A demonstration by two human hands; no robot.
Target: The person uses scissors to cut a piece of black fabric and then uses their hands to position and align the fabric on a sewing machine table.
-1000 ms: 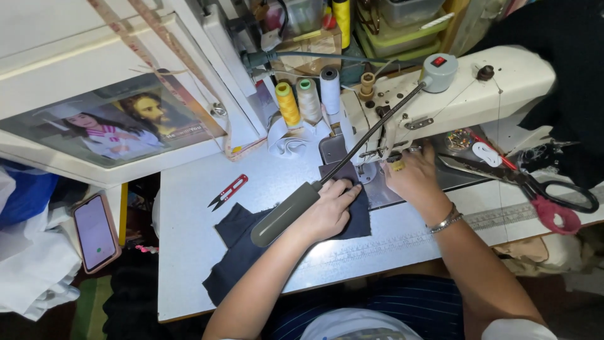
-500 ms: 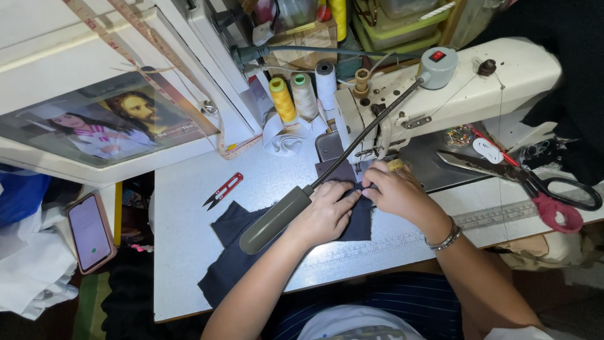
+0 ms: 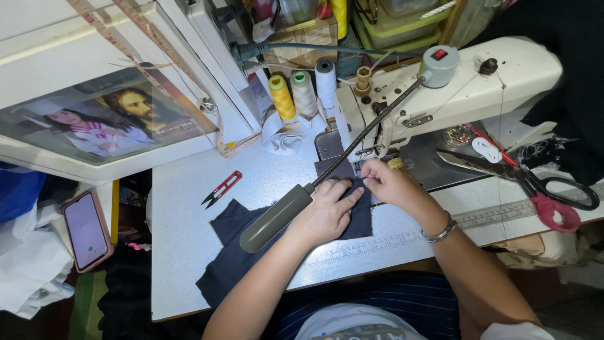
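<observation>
dark fabric (image 3: 251, 252) flat on tabletop (image 3: 182, 208), front edge at sewing machine (image 3: 440, 88). left hand (image 3: 327, 211) pressed open on it; right hand (image 3: 390, 182) pinching its edge just beside.

Matt dark cloth (image 3: 251, 252) on a smooth speckled tabletop (image 3: 182, 208) — glossy enamelled machine (image 3: 491, 88) (metal bracelet (image 3: 440, 232)).

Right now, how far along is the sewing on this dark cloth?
Done: the dark fabric lies spread on the table, its far end at the sewing machine. In hand: the left hand presses it flat and the right hand pinches its edge by the needle. Left: most cloth sits short of the needle; no finished seam shows. The thread snips lie untouched.
</observation>
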